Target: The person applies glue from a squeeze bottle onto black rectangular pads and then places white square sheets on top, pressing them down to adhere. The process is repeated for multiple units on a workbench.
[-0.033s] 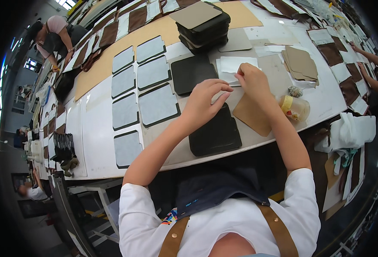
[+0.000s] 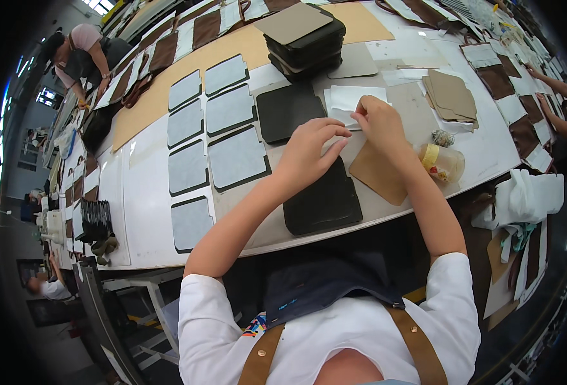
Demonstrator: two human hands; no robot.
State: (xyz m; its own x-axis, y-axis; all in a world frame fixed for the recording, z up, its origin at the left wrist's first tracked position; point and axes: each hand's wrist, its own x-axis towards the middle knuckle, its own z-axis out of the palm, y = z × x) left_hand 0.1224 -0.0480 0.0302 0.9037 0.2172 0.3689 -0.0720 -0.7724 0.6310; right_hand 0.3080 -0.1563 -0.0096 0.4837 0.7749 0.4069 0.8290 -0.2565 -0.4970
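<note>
My left hand (image 2: pixel 310 153) hovers over the gap between two black panels, its thumb apart from its bent fingers. One black panel (image 2: pixel 286 114) lies just beyond it; the nearer black panel (image 2: pixel 322 204) is partly under it in view. My right hand (image 2: pixel 381 123) has thumb and forefinger pinched together at the front of a small stack of white sheets (image 2: pixel 354 96). Whatever is in that pinch, if anything, is too small to make out. Beneath my right wrist lies a tan card (image 2: pixel 376 173). Two columns of black-edged panels with grey facing (image 2: pixel 237 157) lie to the left.
A tall stack of black pieces (image 2: pixel 306 48) stands at the back, a card on top. At right are several tan cards (image 2: pixel 450 96), a ball of wire-like material (image 2: pixel 443 137) and a clear jar on its side (image 2: pixel 447 165). Co-workers handle brown-and-white pieces (image 2: pixel 495 80) around the table.
My left hand has shifted very slightly to the right. My right hand stays pinched at nearly the same place by the white sheets.
</note>
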